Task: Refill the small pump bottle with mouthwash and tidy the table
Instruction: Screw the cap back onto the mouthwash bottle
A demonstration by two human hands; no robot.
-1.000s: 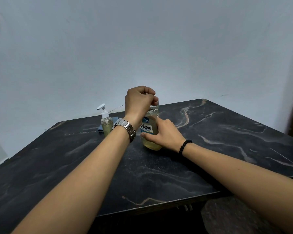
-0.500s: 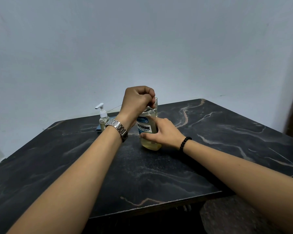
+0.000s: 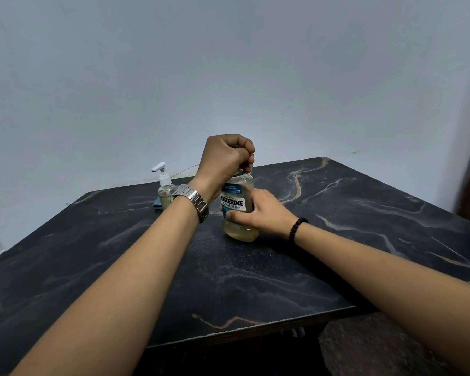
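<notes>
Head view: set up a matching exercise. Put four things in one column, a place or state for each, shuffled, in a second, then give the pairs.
Things:
1. mouthwash bottle
2. small pump bottle
3. left hand
4. right hand

Places or states:
A. closed over the big bottle's top
B. far side of the table, untouched
C. wrapped round the labelled body
D. upright on the table, held by both hands

Pairs: 1-D, 2-B, 3-A, 4-C

Mouthwash bottle (image 3: 238, 210) mid-table (image 3: 255, 280); pump bottle (image 3: 165, 189) behind-left, near back edge.
</notes>
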